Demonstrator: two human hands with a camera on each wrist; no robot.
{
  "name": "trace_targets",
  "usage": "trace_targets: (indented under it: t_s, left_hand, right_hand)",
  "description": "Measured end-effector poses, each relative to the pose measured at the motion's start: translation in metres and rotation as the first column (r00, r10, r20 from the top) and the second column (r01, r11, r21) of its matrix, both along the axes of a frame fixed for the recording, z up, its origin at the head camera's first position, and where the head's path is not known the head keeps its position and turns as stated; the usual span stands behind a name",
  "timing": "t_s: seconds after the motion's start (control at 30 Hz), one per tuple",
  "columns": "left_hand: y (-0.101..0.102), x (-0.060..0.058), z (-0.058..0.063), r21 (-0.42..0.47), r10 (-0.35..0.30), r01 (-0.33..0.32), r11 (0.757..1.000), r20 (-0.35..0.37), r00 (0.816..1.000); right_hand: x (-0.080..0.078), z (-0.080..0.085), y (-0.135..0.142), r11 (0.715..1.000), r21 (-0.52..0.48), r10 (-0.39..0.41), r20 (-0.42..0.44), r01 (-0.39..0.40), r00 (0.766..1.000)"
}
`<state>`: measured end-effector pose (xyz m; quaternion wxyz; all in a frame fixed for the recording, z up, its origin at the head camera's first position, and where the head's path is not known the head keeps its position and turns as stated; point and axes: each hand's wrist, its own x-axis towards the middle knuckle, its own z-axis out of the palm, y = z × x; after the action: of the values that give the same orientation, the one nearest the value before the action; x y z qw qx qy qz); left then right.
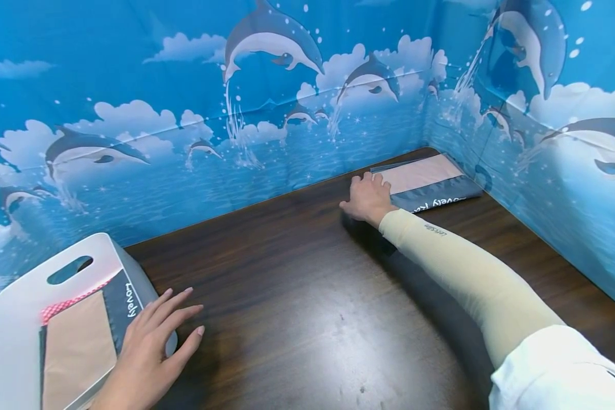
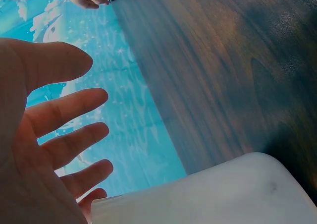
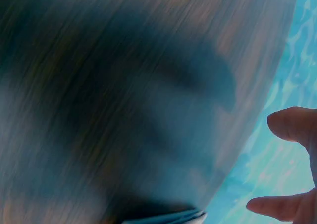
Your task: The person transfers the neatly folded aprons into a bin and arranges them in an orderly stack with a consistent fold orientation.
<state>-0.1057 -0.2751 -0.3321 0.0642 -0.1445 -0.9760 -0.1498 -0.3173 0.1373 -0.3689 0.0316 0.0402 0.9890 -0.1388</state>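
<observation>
My right hand (image 1: 367, 198), its fingers spread and slightly bent, is at the left end of a folded dark grey and pink item (image 1: 422, 173) with white lettering. In the right wrist view, thumb and finger stand apart with nothing visible between them; only an edge of the folded item (image 3: 168, 218) shows below. Whether the fingertips touch it I cannot tell. My left hand (image 1: 148, 350) is spread beside the rim of a white bin (image 1: 15, 336), holding nothing. Inside that bin lies a similar folded item (image 1: 79, 347), tan and dark grey with a red-and-white patterned edge.
Both folded items and the bin are on a dark wood-grain table (image 1: 287, 296). A blue dolphin-print curtain (image 1: 266, 142) hangs along the table's back and right edges. The bin has an oval handle hole in its far wall.
</observation>
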Motion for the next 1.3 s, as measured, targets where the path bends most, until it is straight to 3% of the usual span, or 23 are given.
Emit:
trace_targets:
  t_s: [0.23, 0.57, 0.7, 0.83, 1.03, 1.3]
  left_hand:
    - [0.001, 0.000, 0.001, -0.007, 0.015, -0.015, 1.000, 0.029, 0.999]
    - [0.003, 0.001, 0.002, 0.010, 0.001, -0.001, 1.000, -0.015, 1.000]
    - [0.004, 0.000, 0.003, 0.015, -0.001, 0.001, 1.000, -0.021, 1.000]
    - [0.005, 0.000, 0.005, 0.010, 0.003, -0.003, 1.000, -0.014, 1.000]
    - [0.008, -0.001, 0.007, -0.013, 0.034, -0.033, 0.999, 0.067, 0.997]
    - [0.005, 0.001, 0.009, -0.009, 0.032, -0.032, 0.999, 0.058, 0.998]
  right_hand:
    - [-0.001, -0.008, 0.015, 0.997, 0.004, -0.076, 0.095, 0.076, 0.993]
    - [-0.004, -0.011, 0.032, 0.992, 0.050, -0.122, 0.075, 0.119, 0.990]
    - [-0.005, -0.013, 0.040, 0.987, 0.078, -0.147, 0.113, 0.139, 0.983]
    - [-0.003, -0.014, 0.045, 0.991, 0.071, -0.120, 0.145, 0.111, 0.982]
    - [0.003, -0.014, 0.047, 0.996, 0.058, -0.077, 0.133, 0.070, 0.988]
    - [0.018, -0.017, 0.030, 0.994, 0.055, 0.093, 0.088, -0.098, 0.992]
